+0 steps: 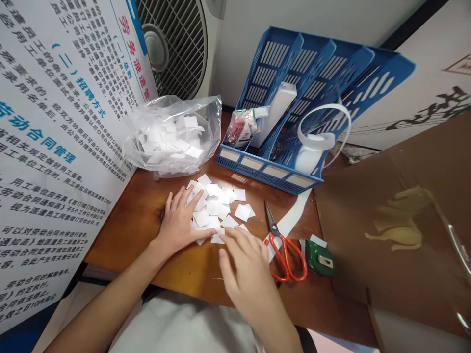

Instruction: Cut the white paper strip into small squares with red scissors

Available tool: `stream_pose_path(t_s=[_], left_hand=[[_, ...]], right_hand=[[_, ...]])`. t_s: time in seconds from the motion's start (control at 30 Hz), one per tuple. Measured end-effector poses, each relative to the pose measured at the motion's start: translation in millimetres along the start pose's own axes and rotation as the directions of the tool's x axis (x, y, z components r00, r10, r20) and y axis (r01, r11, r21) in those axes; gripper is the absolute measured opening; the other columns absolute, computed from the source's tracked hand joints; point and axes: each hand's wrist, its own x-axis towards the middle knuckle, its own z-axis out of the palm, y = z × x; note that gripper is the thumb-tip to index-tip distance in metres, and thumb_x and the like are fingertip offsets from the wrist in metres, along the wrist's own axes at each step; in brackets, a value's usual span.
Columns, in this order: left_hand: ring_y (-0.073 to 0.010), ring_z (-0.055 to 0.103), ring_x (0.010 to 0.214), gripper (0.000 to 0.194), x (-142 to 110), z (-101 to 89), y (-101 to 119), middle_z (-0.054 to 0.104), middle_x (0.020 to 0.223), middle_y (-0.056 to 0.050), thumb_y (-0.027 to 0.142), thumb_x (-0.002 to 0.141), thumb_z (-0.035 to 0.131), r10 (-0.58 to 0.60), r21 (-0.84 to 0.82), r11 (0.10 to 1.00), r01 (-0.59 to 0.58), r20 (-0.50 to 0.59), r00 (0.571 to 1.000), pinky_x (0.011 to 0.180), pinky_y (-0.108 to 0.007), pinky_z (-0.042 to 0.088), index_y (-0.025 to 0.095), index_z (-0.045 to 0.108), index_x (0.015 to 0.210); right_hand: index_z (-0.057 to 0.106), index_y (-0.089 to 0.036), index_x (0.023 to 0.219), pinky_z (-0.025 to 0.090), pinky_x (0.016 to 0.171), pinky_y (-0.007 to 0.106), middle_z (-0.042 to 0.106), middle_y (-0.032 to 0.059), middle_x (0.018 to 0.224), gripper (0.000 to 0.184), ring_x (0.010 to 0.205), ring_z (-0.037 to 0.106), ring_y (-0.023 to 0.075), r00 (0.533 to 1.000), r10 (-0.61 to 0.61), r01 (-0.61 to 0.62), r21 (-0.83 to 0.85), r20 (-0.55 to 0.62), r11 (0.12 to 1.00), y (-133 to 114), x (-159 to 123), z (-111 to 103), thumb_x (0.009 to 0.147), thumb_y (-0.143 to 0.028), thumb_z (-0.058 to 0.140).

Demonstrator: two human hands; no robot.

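Wooden tabletop [147, 220], 2 bare hands over a pile of white paper squares [215, 208] — left hand [180, 220] flat, fingers spread on the pile, right hand [245, 267] open at its near edge, gripping nothing, red-handled scissors [283, 247] just right, blue file rack [294, 108] and clear bag of squares [172, 135] behind.

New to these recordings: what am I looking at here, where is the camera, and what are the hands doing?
One picture, from a camera worn on a person's head, looking down at their own bare hands over a wooden table. The left hand lies flat on a heap of small white paper squares. The right hand touches the heap's near edge, open; neither grips anything. Beside them lie red-handled scissors, a green tape dispenser and a white strip. Behind are a plastic bag of more squares and a blue file rack.
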Motion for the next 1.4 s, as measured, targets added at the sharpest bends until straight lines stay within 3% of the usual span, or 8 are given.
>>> stream_pose_path(t_s=[0.1,0.3,0.43,0.5,0.6,1.1,1.27,1.4], left_hand=[[-0.0417,0.029,0.155,0.113,0.2,1.7,0.1,0.031,0.170,-0.016,0.080,0.070,0.073,0.011,-0.002,1.000,-0.011,-0.005,1.000,0.127,-0.065,0.020,0.022,0.038,0.160],[-0.0405,0.033,0.153,0.108,0.8,0.6,-0.4,0.036,0.167,-0.019,0.070,0.074,0.075,0.036,-0.004,0.999,-0.036,0.020,0.999,0.127,-0.065,0.020,0.019,0.037,0.161],[-0.0399,0.035,0.152,0.104,-4.7,-1.2,1.5,0.039,0.164,-0.019,0.072,0.073,0.075,0.026,-0.027,0.999,-0.027,-0.030,0.999,0.127,-0.064,0.019,0.019,0.044,0.157],[-0.0411,0.032,0.153,0.112,-9.2,-0.8,2.7,0.035,0.167,-0.020,0.078,0.067,0.076,0.007,-0.033,0.999,-0.010,-0.074,0.997,0.127,-0.064,0.018,0.020,0.043,0.157],[-0.0451,0.025,0.155,0.129,-13.8,2.6,4.0,0.026,0.170,-0.022,0.081,0.057,0.081,0.004,-0.021,1.000,-0.005,-0.077,0.997,0.126,-0.067,0.019,0.018,0.037,0.160],[-0.0427,0.032,0.153,0.133,-5.9,-1.6,-8.7,0.037,0.163,-0.027,0.084,0.061,0.075,-0.180,0.018,0.982,0.188,-0.213,0.960,0.127,-0.062,0.018,0.009,0.030,0.160],[-0.0418,0.035,0.152,0.127,4.8,-2.9,-17.3,0.043,0.162,-0.022,0.085,0.067,0.069,-0.135,0.009,0.991,0.136,-0.076,0.988,0.128,-0.064,0.018,0.011,0.028,0.162],[-0.0382,0.038,0.150,0.103,5.3,-3.3,-13.4,0.043,0.162,-0.021,0.079,0.083,0.060,-0.120,-0.019,0.993,0.119,-0.066,0.991,0.128,-0.061,0.021,0.015,0.037,0.160]], right_hand=[[0.066,-0.012,0.134,0.040,0.112,0.065,0.063,0.0190,0.143,0.046,0.133,0.056,0.0380,0.985,0.144,-0.143,0.016,-0.100,0.990,15.1,-3.6,2.5,0.104,-0.035,0.039],[0.043,-0.005,0.157,0.032,0.125,0.054,0.033,0.0165,0.169,0.068,0.157,0.028,0.0327,0.951,0.184,-0.249,0.260,0.249,0.933,-13.4,10.4,13.7,0.109,-0.051,0.028],[0.068,-0.013,0.130,0.041,0.115,0.053,0.068,0.0179,0.134,0.051,0.131,0.058,0.0332,0.991,0.132,-0.121,0.222,-0.036,0.968,-12.2,53.2,0.1,0.107,-0.044,0.034],[0.053,-0.012,0.150,0.032,0.119,0.058,0.051,0.0211,0.153,0.061,0.145,0.043,0.0370,0.954,0.205,-0.177,0.142,-0.219,0.974,0.2,78.6,2.6,0.104,-0.050,0.039],[0.034,-0.008,0.162,0.020,0.118,0.073,0.023,0.0286,0.168,0.075,0.156,0.019,0.0459,0.925,0.368,-0.356,0.124,-0.094,0.926,11.4,104.3,21.7,0.105,-0.057,0.031],[0.070,-0.025,0.134,0.021,0.123,0.066,0.054,0.0094,0.157,0.046,0.150,0.042,0.0346,0.985,-0.063,0.020,0.254,0.162,0.967,-13.4,154.1,43.3,0.106,-0.042,0.038],[0.070,-0.022,0.132,0.028,0.126,0.044,0.056,0.0066,0.155,0.050,0.147,0.045,0.0222,0.998,-0.019,0.042,0.382,-0.066,0.923,6.8,125.9,36.6,0.103,-0.043,0.035],[0.052,-0.007,0.149,0.024,0.126,0.054,0.046,0.0211,0.160,0.069,0.152,0.037,0.0294,0.930,0.253,-0.117,0.435,-0.268,0.893,19.5,118.0,47.2,0.103,-0.052,0.027]])
